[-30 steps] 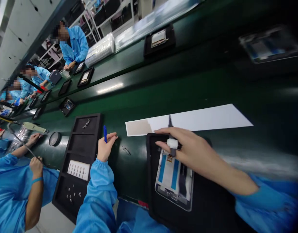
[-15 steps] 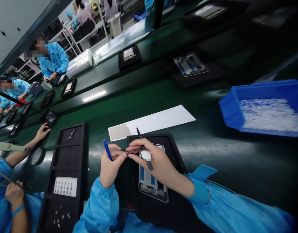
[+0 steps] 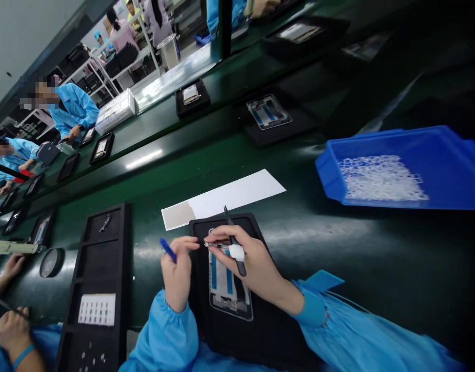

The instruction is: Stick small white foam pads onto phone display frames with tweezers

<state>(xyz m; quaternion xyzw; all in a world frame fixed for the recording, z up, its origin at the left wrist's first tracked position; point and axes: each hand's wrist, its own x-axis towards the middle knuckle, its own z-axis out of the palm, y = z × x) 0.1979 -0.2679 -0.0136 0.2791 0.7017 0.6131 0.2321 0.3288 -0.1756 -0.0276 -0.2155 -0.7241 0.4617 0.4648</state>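
Left hand (image 3: 177, 274), just right of a black compartment tray (image 3: 124, 258): curled about a blue pen-like tool (image 3: 168, 250), its fingertips now parted from those of the opposite hand, which they met half a second earlier. Right hand (image 3: 256, 258): gripping black tweezers (image 3: 241, 267) and pinching a small, partly hidden piece (image 3: 220, 246) above the flat device housing (image 3: 222, 281), which lies in a shallow black tray (image 3: 268, 336) on the green counter (image 3: 322, 253). The parting suggests that the right hand alone now bears the piece; whether it touches the housing cannot be told.
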